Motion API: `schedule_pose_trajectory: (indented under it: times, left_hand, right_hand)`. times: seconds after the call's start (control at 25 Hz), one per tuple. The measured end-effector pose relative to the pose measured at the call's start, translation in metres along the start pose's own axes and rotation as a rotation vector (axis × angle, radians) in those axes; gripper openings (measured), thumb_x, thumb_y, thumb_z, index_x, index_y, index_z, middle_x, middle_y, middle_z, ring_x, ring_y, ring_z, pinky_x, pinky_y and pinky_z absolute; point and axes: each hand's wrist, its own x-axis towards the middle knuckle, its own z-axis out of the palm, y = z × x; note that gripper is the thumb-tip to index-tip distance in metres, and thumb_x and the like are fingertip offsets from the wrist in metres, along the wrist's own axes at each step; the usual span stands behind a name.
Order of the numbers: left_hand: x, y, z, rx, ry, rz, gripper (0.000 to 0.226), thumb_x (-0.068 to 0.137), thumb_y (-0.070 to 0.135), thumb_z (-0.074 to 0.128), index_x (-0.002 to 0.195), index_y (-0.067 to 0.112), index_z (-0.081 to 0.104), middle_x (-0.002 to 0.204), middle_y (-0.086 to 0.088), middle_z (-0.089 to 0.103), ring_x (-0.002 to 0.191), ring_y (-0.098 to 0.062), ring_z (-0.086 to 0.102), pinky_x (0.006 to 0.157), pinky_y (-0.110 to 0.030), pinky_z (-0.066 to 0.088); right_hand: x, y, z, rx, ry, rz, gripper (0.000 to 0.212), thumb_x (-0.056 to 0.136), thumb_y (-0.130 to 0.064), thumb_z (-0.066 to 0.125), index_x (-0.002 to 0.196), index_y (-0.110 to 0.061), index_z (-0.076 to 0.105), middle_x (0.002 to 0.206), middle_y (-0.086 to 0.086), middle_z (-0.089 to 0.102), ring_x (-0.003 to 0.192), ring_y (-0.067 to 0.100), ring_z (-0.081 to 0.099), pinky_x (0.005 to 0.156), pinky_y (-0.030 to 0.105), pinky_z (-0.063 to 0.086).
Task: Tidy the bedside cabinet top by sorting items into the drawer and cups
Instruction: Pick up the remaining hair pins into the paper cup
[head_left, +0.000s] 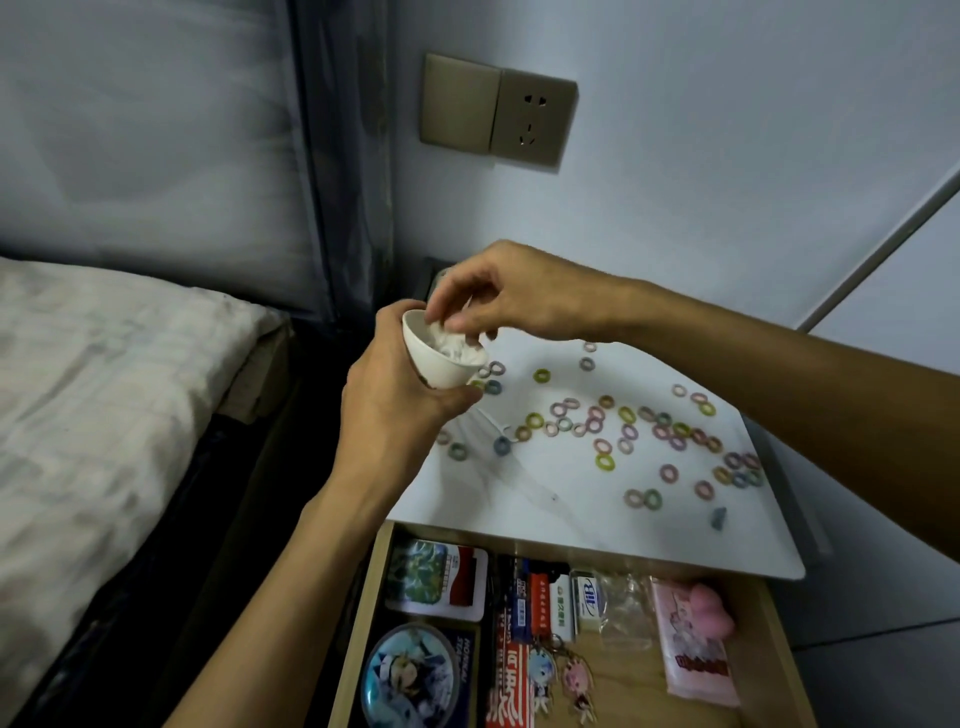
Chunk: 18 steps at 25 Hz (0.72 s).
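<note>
the left hand (395, 395) holds a small white cup (441, 371) up in the air, over the left edge of the cabinet top (571, 499). its fingers and thumb are curled tight round the side and bottom of the cup. the thumb lies along the low side, and the other fingers are hidden behind it. the cup leans so its mouth faces up and to the right.

inside the cup sits a soft white wad (457, 348), all crumpled. it fills most of the mouth. the right hand (514, 296) comes in from the right and hangs just above the cup. its fingertips (452, 325) are bunched close together and point down into the mouth. they pinch the top of the wad, right at the rim.

the cabinet top is white. lots of little ring bands (605, 461) in pink, green, blue and purple lie all over it, some touching and some apart. a few lie just under the cup. a small blue-grey bit (718, 518) lies alone near the front right edge.

below the top, the drawer (774, 623) is pulled open. in it are a round picture badge (415, 675), two charm key rings (576, 675), a white eraser (587, 597) and a pink soft thing (714, 608).

a bed (104, 389) is on the left. a wall socket (535, 122) is up on the wall.
</note>
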Motion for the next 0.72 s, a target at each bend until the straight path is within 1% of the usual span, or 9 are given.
schedule_pose_trajectory:
  times: [0.04, 0.12, 0.2, 0.28, 0.36, 0.44, 0.48, 0.56, 0.72]
  left_hand:
    - [0.001, -0.001, -0.004, -0.001, 0.023, -0.008, 0.076, 0.062, 0.023, 0.089, 0.124, 0.028, 0.046, 0.104, 0.012, 0.062, 0.089, -0.004, 0.06, 0.065, -0.008, 0.044]
    - [0.003, -0.005, -0.012, -0.012, 0.075, -0.03, 0.075, 0.062, 0.022, 0.09, 0.124, 0.026, 0.047, 0.102, 0.012, 0.061, 0.09, -0.006, 0.059, 0.064, -0.006, 0.042]
    - [0.005, -0.009, -0.021, -0.011, 0.111, -0.04, 0.076, 0.062, 0.023, 0.09, 0.125, 0.026, 0.047, 0.104, 0.01, 0.061, 0.092, -0.01, 0.059, 0.069, -0.014, 0.045]
    - [0.006, -0.012, -0.026, 0.001, 0.141, -0.033, 0.077, 0.061, 0.023, 0.09, 0.125, 0.025, 0.047, 0.105, 0.007, 0.061, 0.093, -0.013, 0.059, 0.073, -0.021, 0.047]
    - [0.008, -0.013, -0.03, -0.001, 0.157, -0.032, 0.077, 0.061, 0.023, 0.09, 0.126, 0.024, 0.047, 0.105, 0.007, 0.061, 0.093, -0.013, 0.06, 0.071, -0.018, 0.047]
    - [0.01, -0.014, -0.031, 0.0, 0.16, -0.034, 0.077, 0.062, 0.023, 0.089, 0.126, 0.024, 0.047, 0.104, 0.007, 0.061, 0.092, -0.012, 0.06, 0.069, -0.015, 0.046]
    - [0.011, -0.015, -0.032, 0.003, 0.161, -0.035, 0.077, 0.062, 0.023, 0.089, 0.126, 0.024, 0.047, 0.104, 0.008, 0.061, 0.092, -0.011, 0.059, 0.069, -0.015, 0.046]
    - [0.011, -0.016, -0.032, 0.007, 0.159, -0.028, 0.076, 0.062, 0.024, 0.089, 0.126, 0.024, 0.047, 0.103, 0.008, 0.061, 0.092, -0.011, 0.059, 0.069, -0.014, 0.046]
    - [0.013, -0.018, -0.03, 0.02, 0.153, -0.027, 0.076, 0.062, 0.025, 0.089, 0.125, 0.025, 0.047, 0.102, 0.011, 0.06, 0.092, -0.01, 0.059, 0.072, -0.02, 0.05]
  right_hand:
    - [0.002, 0.01, -0.001, 0.037, 0.101, 0.004, 0.013, 0.091, -0.008, 0.064, 0.1, -0.014, 0.072, 0.088, 0.002, 0.072, 0.072, 0.01, 0.064, 0.064, 0.02, 0.051]
    - [0.006, 0.04, 0.002, 0.047, 0.266, 0.087, 0.013, 0.091, -0.008, 0.063, 0.098, -0.012, 0.073, 0.082, 0.002, 0.071, 0.068, 0.01, 0.063, 0.062, 0.021, 0.049]
    - [0.007, 0.078, 0.016, -0.12, 0.257, 0.212, 0.014, 0.09, -0.013, 0.066, 0.102, -0.012, 0.073, 0.089, 0.001, 0.071, 0.073, 0.01, 0.063, 0.069, 0.024, 0.05]
    - [0.007, 0.112, 0.04, -0.319, 0.163, 0.283, 0.026, 0.087, -0.024, 0.07, 0.112, -0.018, 0.069, 0.107, 0.003, 0.067, 0.084, 0.009, 0.059, 0.077, 0.023, 0.045]
    - [0.011, 0.131, 0.061, -0.338, 0.14, 0.292, 0.042, 0.085, -0.033, 0.072, 0.124, -0.02, 0.061, 0.122, 0.006, 0.056, 0.099, 0.013, 0.055, 0.085, 0.023, 0.041]
    - [0.021, 0.141, 0.074, -0.282, 0.219, 0.292, 0.05, 0.086, -0.036, 0.07, 0.131, -0.019, 0.056, 0.129, 0.008, 0.05, 0.113, 0.021, 0.052, 0.094, 0.025, 0.04]
    - [0.027, 0.143, 0.079, -0.26, 0.278, 0.312, 0.05, 0.087, -0.037, 0.069, 0.131, -0.018, 0.055, 0.129, 0.008, 0.05, 0.114, 0.022, 0.052, 0.096, 0.027, 0.042]
    - [0.038, 0.146, 0.084, -0.256, 0.378, 0.366, 0.043, 0.088, -0.037, 0.068, 0.125, -0.017, 0.059, 0.124, 0.008, 0.053, 0.109, 0.023, 0.055, 0.093, 0.032, 0.046]
    - [0.049, 0.146, 0.088, -0.255, 0.436, 0.391, 0.009, 0.087, -0.022, 0.069, 0.093, -0.016, 0.068, 0.104, 0.004, 0.057, 0.092, 0.02, 0.059, 0.079, 0.032, 0.051]
